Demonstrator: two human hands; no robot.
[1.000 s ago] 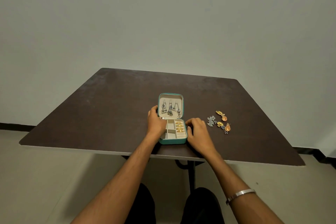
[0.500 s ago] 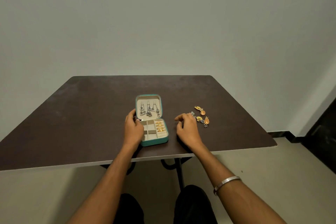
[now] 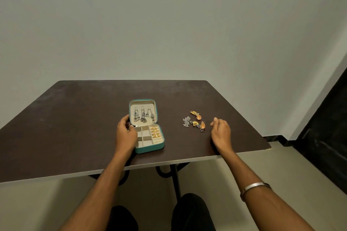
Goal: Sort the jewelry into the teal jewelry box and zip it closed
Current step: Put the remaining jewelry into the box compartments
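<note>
The teal jewelry box (image 3: 150,149) lies open on the dark table (image 3: 75,127). Silver earrings (image 3: 143,115) hang in its upright lid, and gold rings (image 3: 155,133) fill the right slots of the base. My left hand (image 3: 126,133) grips the box's left side at the hinge. To the right of the box lie loose earrings: a silver pair (image 3: 186,121) and gold-and-orange ones (image 3: 198,122). My right hand (image 3: 220,133) rests on the table just right of them, fingers loosely curled and holding nothing.
The table's near edge (image 3: 169,164) runs just below both hands, with its black leg (image 3: 176,180) underneath. A bare wall stands behind the table. A dark surface (image 3: 326,137) borders the floor at the far right.
My right hand has moved from beside the box to the right, past the loose earrings. The camera view has swung left. My left hand has stayed on the box.
</note>
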